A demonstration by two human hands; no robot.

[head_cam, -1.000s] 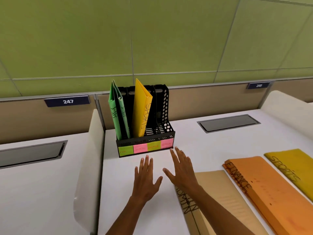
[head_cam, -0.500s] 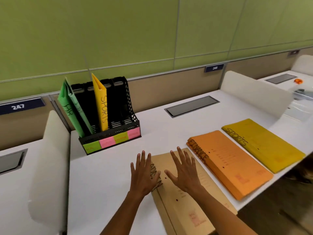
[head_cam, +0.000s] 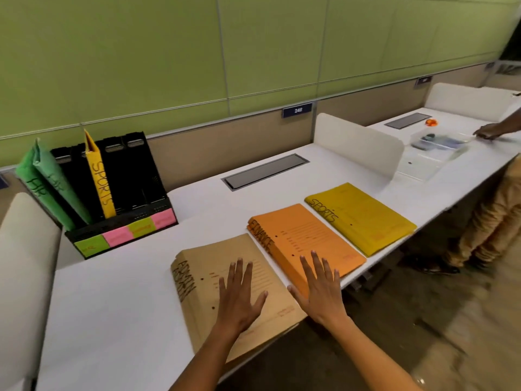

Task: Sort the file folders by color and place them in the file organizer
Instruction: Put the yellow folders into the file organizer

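A black file organizer [head_cam: 124, 227] stands at the desk's back left, holding two green HR folders [head_cam: 48, 184] and one yellow SPORTS folder [head_cam: 100, 182] upright. Three stacks lie flat along the front edge: brown ADMIN folders [head_cam: 197, 277], orange FINANCE folders [head_cam: 304, 235] and yellow SPORTS folders [head_cam: 363, 215]. My left hand [head_cam: 239, 297] is spread flat over the brown stack. My right hand [head_cam: 321, 289] is spread, fingers straight, over the near corner of the orange stack. Neither hand grips anything.
White dividers [head_cam: 358, 142] bound the desk [head_cam: 118, 306] on both sides. A grey cable hatch [head_cam: 265, 170] sits at the back. Another person's hand [head_cam: 487, 134] rests on the neighbouring desk at the right beside a clear tray [head_cam: 439, 142].
The view swung right from the organizer to the flat stacks. Both hands moved right: the left is now over the brown stack, the right reaches the orange stack.
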